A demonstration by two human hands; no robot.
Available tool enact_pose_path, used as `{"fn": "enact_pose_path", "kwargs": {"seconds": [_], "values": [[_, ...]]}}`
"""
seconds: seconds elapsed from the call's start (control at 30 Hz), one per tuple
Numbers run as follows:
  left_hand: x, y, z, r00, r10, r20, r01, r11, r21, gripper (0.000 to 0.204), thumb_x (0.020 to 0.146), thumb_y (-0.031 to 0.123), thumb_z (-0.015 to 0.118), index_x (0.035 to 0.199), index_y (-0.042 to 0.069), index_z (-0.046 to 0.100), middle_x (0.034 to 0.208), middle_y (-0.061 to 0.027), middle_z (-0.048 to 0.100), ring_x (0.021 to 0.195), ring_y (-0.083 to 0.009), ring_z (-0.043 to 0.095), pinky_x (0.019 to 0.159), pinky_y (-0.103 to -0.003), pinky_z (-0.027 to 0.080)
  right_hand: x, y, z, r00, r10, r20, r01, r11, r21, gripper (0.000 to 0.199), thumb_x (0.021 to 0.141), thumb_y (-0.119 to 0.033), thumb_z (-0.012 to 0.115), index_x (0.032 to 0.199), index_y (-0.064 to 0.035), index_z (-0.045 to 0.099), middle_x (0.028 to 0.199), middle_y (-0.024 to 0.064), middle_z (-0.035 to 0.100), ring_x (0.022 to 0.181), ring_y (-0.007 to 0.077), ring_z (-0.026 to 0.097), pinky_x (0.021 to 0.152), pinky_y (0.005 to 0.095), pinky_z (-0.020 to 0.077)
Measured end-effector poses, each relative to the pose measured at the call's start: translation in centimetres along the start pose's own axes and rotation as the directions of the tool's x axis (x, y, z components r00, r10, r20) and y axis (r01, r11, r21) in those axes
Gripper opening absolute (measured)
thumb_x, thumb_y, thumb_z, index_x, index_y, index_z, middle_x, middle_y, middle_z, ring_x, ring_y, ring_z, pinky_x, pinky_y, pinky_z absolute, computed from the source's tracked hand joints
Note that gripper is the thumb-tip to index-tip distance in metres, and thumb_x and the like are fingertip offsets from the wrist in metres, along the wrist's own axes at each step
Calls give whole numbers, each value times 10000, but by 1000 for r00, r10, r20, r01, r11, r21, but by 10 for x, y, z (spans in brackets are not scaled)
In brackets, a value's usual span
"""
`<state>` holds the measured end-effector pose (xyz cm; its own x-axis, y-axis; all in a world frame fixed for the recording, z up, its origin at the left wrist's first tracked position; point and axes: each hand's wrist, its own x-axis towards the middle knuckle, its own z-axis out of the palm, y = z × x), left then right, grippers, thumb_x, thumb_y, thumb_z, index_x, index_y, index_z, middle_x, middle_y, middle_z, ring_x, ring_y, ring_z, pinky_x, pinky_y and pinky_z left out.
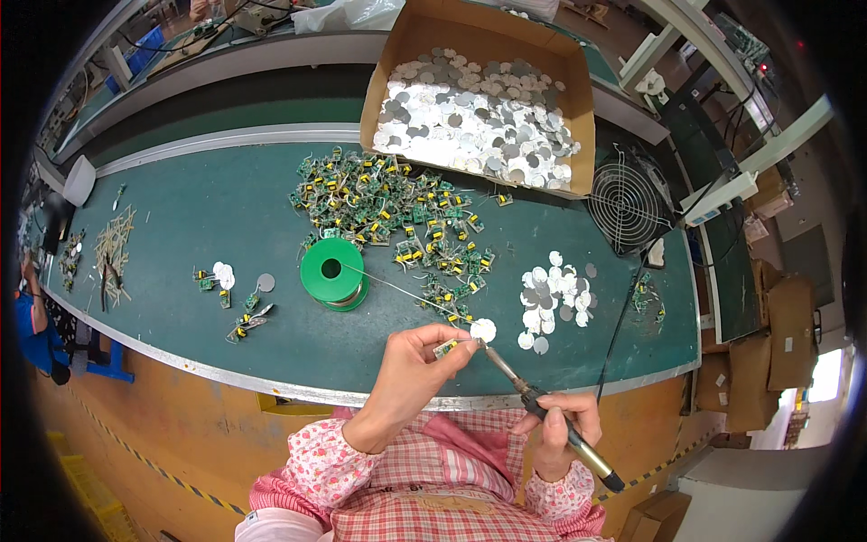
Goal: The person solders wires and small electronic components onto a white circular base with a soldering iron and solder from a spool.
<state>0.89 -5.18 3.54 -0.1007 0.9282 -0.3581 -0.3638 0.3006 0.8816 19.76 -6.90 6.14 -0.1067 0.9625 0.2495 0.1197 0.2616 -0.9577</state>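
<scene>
My left hand (408,363) pinches a small circuit board (444,349) with a yellow part, over the near side of the bench. My right hand (562,426) is wrapped round the handle of a soldering iron (510,375). Its tip points up and left, ending close by my left fingertips and a round white disc (483,329). Whether the tip touches the disc or the board's leads, I cannot tell. From a green spool (332,295), thin solder wire (397,289) runs to the left fingertips; whether they grip it is hidden.
Beyond the spool lies a heap of circuit boards (361,194). A cardboard box (377,99) of discs stands at the back, beside a fan (623,200). Loose discs (546,294) lie to the right, with the iron's cord (623,303) past them. Thin sticks (117,239) lie far left.
</scene>
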Motion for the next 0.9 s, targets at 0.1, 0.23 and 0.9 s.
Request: {"fn": "enact_pose_path", "kwargs": {"seconds": [0.1, 0.23, 0.9], "values": [[-2, 0, -1, 1000, 10, 5, -10, 1000, -12, 124, 841, 76, 671, 926, -13, 679, 828, -13, 640, 640, -26, 486, 553, -183, 387, -1, 1, -1, 996, -49, -68, 60, 985, 163, 220, 870, -163, 546, 901, 52, 512, 654, 148, 593, 456, 180, 602, 432, 257, 482], [-18, 0, -7, 989, 146, -14, -143, 981, 133, 93, 829, 53, 673, 905, 2, 682, 795, 3, 631, 649, -52, 504, 566, -214, 406, 4, 4, -2, 972, -21, -236, 38, 997, 69, 307, 862, -257, 531, 896, 46, 502, 689, 147, 560, 417, 181, 557, 402, 259, 454], [-23, 12, -43, 621, 753, 218, -421, 86, 903, 157, 720, 27, 712, 854, 68, 642, 817, -49, 614, 750, -241, 565, 675, -343, 430, 12, 18, -11, 967, 97, -234, -103, 995, -11, 185, 921, -159, 507, 1009, 4, 519, 773, 81, 584, 556, 133, 582, 519, 232, 460]]}}
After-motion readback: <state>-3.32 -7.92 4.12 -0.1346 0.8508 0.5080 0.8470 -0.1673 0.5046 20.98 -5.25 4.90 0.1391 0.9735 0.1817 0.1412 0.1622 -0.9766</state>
